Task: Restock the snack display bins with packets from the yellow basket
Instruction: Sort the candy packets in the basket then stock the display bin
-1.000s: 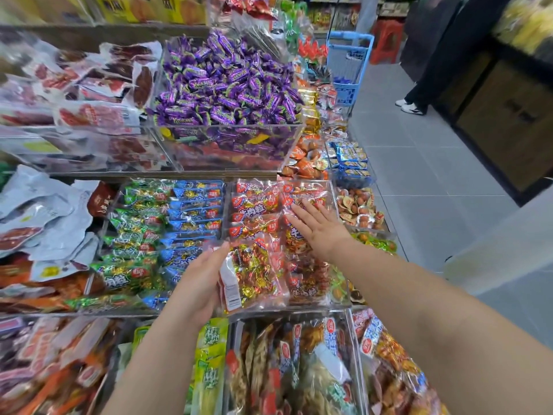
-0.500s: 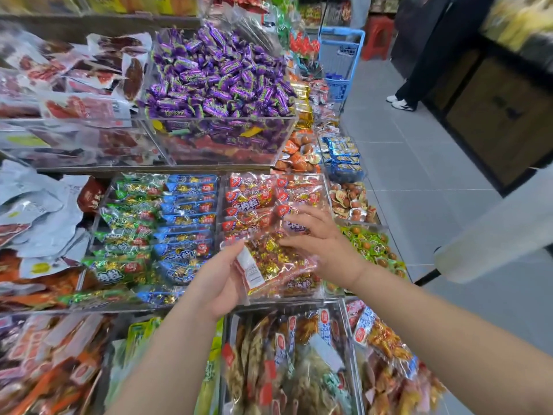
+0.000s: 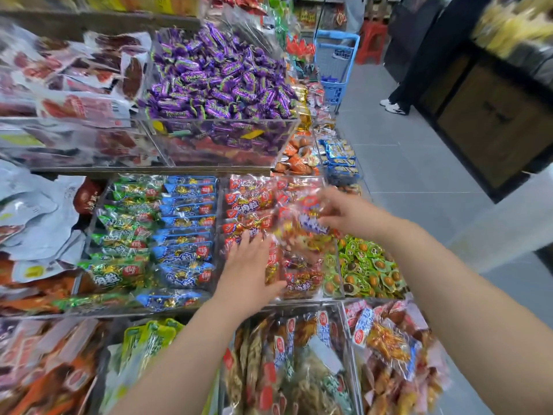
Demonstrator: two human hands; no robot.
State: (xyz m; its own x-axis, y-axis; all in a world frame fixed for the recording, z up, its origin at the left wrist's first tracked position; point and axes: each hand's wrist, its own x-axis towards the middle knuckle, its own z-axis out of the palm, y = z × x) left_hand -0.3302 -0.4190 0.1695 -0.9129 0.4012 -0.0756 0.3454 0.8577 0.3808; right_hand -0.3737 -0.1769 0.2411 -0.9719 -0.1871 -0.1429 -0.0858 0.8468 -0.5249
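A clear bin (image 3: 311,297) on the middle shelf holds red snack packets (image 3: 248,202). One red-and-clear snack packet (image 3: 299,235) lies tilted over this bin between my hands. My left hand (image 3: 250,265) lies flat with straight fingers against the packet's near end. My right hand (image 3: 344,211) is blurred; its curled fingers hold the packet's far end. The yellow basket is out of view.
Left of the red bin sit green and blue packets (image 3: 155,235); right of it, green-wrapped snacks (image 3: 365,271). Purple candies (image 3: 215,79) fill the bin above. Lower bins (image 3: 284,369) hold mixed packets. A blue trolley basket (image 3: 335,61) and a person's legs (image 3: 395,97) stand in the aisle.
Both hands have carried the packet up and away from me, over the red bin. My left hand went from gripping its edge to lying flat. My right hand reached further right.
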